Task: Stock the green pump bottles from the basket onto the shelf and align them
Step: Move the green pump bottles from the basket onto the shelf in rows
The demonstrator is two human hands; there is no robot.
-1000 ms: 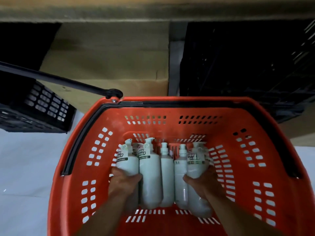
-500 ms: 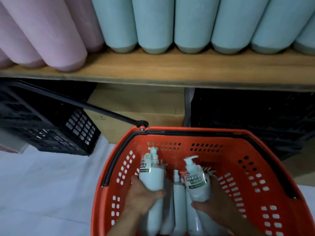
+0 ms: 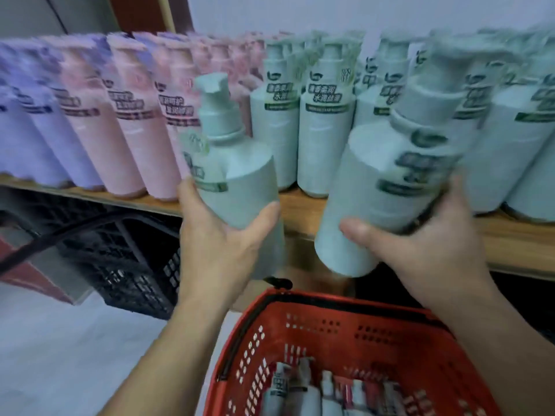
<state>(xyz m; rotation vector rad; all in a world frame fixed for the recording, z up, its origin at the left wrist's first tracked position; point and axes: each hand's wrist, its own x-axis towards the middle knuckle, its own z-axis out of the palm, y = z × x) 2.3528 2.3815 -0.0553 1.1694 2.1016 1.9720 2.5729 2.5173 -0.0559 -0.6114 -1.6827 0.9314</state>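
My left hand (image 3: pixel 216 244) grips one green pump bottle (image 3: pixel 237 163) by its lower body, held upright in front of the wooden shelf (image 3: pixel 516 244). In my right hand (image 3: pixel 426 238) is a second green pump bottle (image 3: pixel 390 187), tilted a little to the right and close to the shelf edge. Both are raised above the red basket (image 3: pixel 240 334), where several more bottles (image 3: pixel 303 397) lie. A row of green pump bottles (image 3: pixel 324 127) stands on the shelf behind the two held ones.
Pink bottles (image 3: pixel 129 124) and lilac bottles (image 3: pixel 27 136) fill the shelf's left part. Under the shelf sit a black crate (image 3: pixel 129 259) and the basket's black handle bar (image 3: pixel 60 238). The floor (image 3: pixel 75 355) at left is pale.
Both hands have lifted a bottle each out of the basket up to shelf height. The view has swung up from the basket to the shelf's stocked bottles.
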